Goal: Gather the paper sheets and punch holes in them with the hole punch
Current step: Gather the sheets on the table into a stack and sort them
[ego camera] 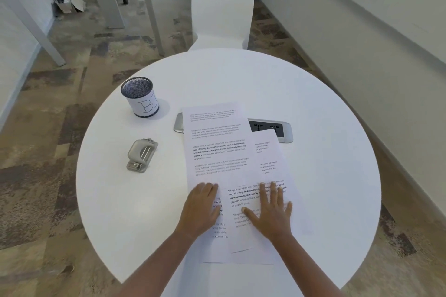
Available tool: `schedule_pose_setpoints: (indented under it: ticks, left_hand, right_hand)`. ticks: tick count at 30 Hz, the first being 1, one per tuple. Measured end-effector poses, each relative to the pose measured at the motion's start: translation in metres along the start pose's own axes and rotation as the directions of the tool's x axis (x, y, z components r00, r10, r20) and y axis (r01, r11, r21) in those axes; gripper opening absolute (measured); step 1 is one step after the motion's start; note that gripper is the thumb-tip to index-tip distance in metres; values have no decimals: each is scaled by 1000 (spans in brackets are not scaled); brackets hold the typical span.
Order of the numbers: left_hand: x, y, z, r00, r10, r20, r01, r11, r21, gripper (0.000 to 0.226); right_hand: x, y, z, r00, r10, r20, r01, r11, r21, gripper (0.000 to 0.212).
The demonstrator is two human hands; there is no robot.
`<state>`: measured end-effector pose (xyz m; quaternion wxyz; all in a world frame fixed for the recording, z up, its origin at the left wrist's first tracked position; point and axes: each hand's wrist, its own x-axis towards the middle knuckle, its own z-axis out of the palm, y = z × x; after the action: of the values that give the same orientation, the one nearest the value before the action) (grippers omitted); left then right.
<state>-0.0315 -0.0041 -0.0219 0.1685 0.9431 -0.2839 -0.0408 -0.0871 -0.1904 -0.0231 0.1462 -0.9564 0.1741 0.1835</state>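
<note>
Several printed paper sheets (pixel 217 147) lie overlapping and askew across the middle of the round white table (pixel 325 176). My left hand (pixel 201 207) rests flat on the left side of the sheets near their lower end, fingers together. My right hand (pixel 270 212) presses flat on the topmost sheet, fingers spread. Neither hand grips anything. A silver hole punch (pixel 141 155) sits on the table to the left of the papers, apart from them and from both hands.
A mesh pen cup (pixel 140 96) with a white label stands at the back left. A silver power socket unit (pixel 275 129) is set in the table, partly under the papers. A white chair (pixel 222 9) stands beyond the far edge.
</note>
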Motion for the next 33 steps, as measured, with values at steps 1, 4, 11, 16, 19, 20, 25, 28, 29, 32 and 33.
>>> schedule_pose_setpoints:
  ticks: [1, 4, 11, 16, 19, 20, 25, 28, 29, 32, 33]
  left_hand:
    - [-2, 0, -1, 1000, 22, -1, -22, 999, -24, 40]
    - [2, -7, -9, 996, -89, -24, 86, 990, -108, 30]
    - [40, -4, -33, 623, -764, 169, 730, 490, -476, 42]
    - [47, 20, -26, 592, -741, 316, 760, 385, -523, 45]
    - [47, 33, -22, 617, -710, 339, 759, 423, -494, 43]
    - [46, 34, -22, 621, -707, 339, 760, 438, -479, 43]
    - [47, 22, -30, 517, -805, 291, 822, 373, -430, 46]
    - [51, 21, -31, 479, -816, 324, 840, 319, -438, 43]
    - [52, 23, -31, 472, -812, 344, 845, 305, -440, 42]
    - [58, 31, -29, 462, -795, 394, 854, 279, -439, 41]
    - [60, 33, -29, 459, -792, 404, 856, 272, -439, 41]
  right_hand:
    - [0, 1, -3, 1000, -3, -17, 3, 1000, 22, 79]
    - [4, 7, -17, 978, 33, -207, 0, 988, 157, 59]
    - [23, 35, -45, 870, 474, -133, -365, 803, 472, 55]
    - [32, 22, -46, 900, 434, -45, -364, 803, 471, 58]
    - [35, 15, -47, 909, 416, 22, -366, 772, 519, 58]
    - [36, 14, -48, 918, 394, 44, -361, 786, 501, 57]
    - [45, 22, -60, 911, 409, 52, -371, 758, 537, 51]
    - [52, 20, -66, 909, 415, 39, -374, 771, 515, 57]
    - [55, 17, -67, 914, 400, 60, -373, 776, 509, 58]
    - [63, 6, -70, 923, 359, 142, -379, 772, 510, 59]
    - [65, 3, -71, 917, 362, 165, -393, 758, 520, 61]
